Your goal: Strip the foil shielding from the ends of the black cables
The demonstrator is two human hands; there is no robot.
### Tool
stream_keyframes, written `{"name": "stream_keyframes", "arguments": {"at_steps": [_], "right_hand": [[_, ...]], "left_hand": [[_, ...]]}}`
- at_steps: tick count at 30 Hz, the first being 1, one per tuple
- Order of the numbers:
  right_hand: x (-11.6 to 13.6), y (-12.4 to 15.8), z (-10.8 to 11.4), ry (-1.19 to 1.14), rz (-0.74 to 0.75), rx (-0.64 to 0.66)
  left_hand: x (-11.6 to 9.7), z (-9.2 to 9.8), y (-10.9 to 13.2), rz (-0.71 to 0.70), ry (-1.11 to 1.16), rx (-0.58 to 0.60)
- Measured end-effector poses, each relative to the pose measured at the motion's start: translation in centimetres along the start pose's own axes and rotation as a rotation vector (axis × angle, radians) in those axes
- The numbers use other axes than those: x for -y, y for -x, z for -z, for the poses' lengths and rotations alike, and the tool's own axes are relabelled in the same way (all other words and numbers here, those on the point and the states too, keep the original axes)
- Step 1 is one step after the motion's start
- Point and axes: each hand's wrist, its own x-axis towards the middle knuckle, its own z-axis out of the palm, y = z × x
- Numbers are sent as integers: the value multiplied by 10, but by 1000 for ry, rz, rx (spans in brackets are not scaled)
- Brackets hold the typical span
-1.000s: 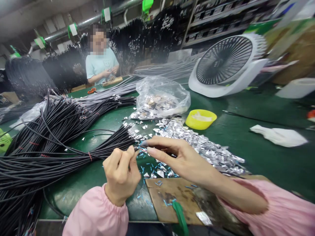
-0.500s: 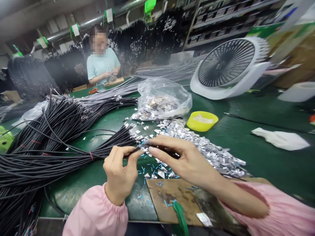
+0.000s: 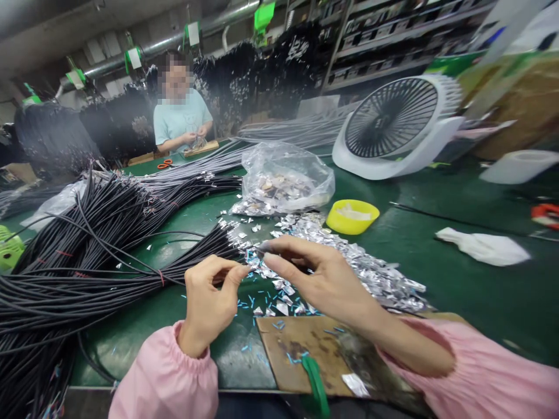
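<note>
My left hand (image 3: 212, 297) is closed in a pinch, thumb against forefinger, beside the bundle of black cables (image 3: 192, 256); what lies between the fingertips is too small to make out. Just to its right, my right hand (image 3: 318, 276) pinches a black cable (image 3: 310, 271), mostly hidden under the fingers. The two sets of fingertips are close together but apart. Below and behind them lie a pile of silver foil scraps (image 3: 375, 270) and several short blue wire sleeves (image 3: 251, 301). The bundle's stripped ends point towards my hands.
A clear plastic bag (image 3: 297, 201) of scraps stands behind, with a yellow ring-shaped holder (image 3: 349, 226) and a white fan (image 3: 384, 166) to the right. Before me lies a brown board (image 3: 283, 343) with a green strap (image 3: 315, 384). Across the table (image 3: 410, 233) sits a person (image 3: 183, 119).
My left fingers have closed up, and the dark piece seen in them before no longer shows. My right hand has shifted slightly left. The view has turned a little to the right.
</note>
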Motion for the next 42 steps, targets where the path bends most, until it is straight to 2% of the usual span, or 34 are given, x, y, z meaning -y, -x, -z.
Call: {"name": "stream_keyframes", "arguments": {"at_steps": [3, 9, 12, 15, 19, 23, 26, 29, 31, 34, 36, 39, 42], "right_hand": [[1, -2, -1, -5, -41, 17], [2, -6, -1, -112, -98, 135], [1, -8, -1, -138, -126, 169], [0, -9, 0, -111, -94, 152], [-3, -11, 1, -180, -129, 177], [-9, -13, 1, -413, -278, 324], [-13, -14, 0, -458, -268, 410], [-14, -15, -2, -305, -184, 255], [-14, -15, -3, -267, -200, 197], [-11, -14, -3, -373, -225, 297], [-9, -14, -3, -343, -117, 303], [-7, -15, -2, -120, 92, 131], [-9, -15, -1, -45, 50, -70]], "left_hand": [[0, -3, 1, -44, -21, -23], [0, -3, -1, -204, -94, -43], [1, -3, 0, -226, -123, -58], [3, -4, 2, -250, -161, -58], [3, -4, 1, -249, -184, -18], [3, -4, -2, -242, -158, 30], [3, -6, -2, -227, -137, 11], [2, -10, 2, -201, -153, -57], [3, -12, 4, -177, -166, -77], [5, -13, 5, -151, -173, -46], [5, -12, 3, -143, -185, -1], [5, -9, 1, -129, -187, 56], [3, -6, 0, -131, -168, 36]]}}
